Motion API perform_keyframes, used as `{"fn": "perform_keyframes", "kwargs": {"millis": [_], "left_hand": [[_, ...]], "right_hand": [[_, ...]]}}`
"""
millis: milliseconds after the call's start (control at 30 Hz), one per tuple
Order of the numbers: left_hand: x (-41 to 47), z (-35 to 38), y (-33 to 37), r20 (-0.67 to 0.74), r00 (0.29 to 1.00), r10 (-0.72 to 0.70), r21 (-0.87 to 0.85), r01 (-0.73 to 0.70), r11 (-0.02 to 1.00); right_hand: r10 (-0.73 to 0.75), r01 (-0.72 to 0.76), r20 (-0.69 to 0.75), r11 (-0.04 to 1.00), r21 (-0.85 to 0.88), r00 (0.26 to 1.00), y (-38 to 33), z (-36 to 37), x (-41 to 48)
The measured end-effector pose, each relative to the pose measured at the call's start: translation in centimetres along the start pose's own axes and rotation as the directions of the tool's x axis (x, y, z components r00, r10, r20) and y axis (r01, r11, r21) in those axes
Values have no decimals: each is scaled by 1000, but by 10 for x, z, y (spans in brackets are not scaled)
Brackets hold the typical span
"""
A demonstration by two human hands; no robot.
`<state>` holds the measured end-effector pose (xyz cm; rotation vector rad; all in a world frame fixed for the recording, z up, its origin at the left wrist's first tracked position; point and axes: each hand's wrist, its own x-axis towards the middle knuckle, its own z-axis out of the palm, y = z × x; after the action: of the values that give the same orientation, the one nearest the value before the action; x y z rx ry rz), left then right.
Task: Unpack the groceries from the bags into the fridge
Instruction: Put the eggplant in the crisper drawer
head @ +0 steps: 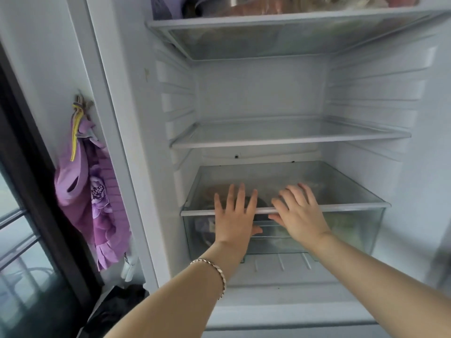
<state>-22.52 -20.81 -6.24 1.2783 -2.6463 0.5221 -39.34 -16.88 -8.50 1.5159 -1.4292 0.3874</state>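
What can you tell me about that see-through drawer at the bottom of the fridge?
The clear plastic drawer sits at the bottom of the open white fridge, under a white-edged glass shelf. Its see-through front has ridges across the middle. Dim shapes, some green, show inside, too blurred to name. The left hand and right hand lie flat across the shelf's edge, thumbs down on the drawer's front.

1. Left hand [234, 217]: a thin bracelet [216, 270] of small, pale metallic links circles the wrist.
2. Right hand [301, 215]: wrist and fingers bare.
3. Both forearms are bare as far as the view reaches.
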Motion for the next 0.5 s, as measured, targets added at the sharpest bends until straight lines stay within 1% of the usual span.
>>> {"fn": "perform_keyframes", "kwargs": {"millis": [33,67,200,300,367,433,467,500], "left_hand": [[-2,-1,-1,56,998,-11,-22,13,1000],[-6,-5,-1,74,997,-14,-53,18,998],[-42,-22,-10,45,999,-26,-192,34,981],[-73,-44,-11,127,989,-71,-171,92,981],[-91,-56,-6,209,964,-164,-137,195,971],[-111,-61,-1,285,922,-261,-80,294,952],[-124,-61,1,321,895,-309,-64,346,936],[-141,-62,4,358,859,-366,-67,414,908]], "right_hand": [[12,-12,19,1000,-4,1000,-4,-3,0],[24,-24,50,1000,-2,998,-8,-6,0],[83,-100,185,991,84,979,-18,-32,0],[38,-92,270,977,190,962,-22,-55,6],[-26,-67,336,963,263,942,-26,-81,15],[-137,-35,403,920,391,905,-34,-108,19],[-238,-6,462,884,467,854,-39,-118,19],[-341,23,513,848,529,788,-44,-130,19]]}}
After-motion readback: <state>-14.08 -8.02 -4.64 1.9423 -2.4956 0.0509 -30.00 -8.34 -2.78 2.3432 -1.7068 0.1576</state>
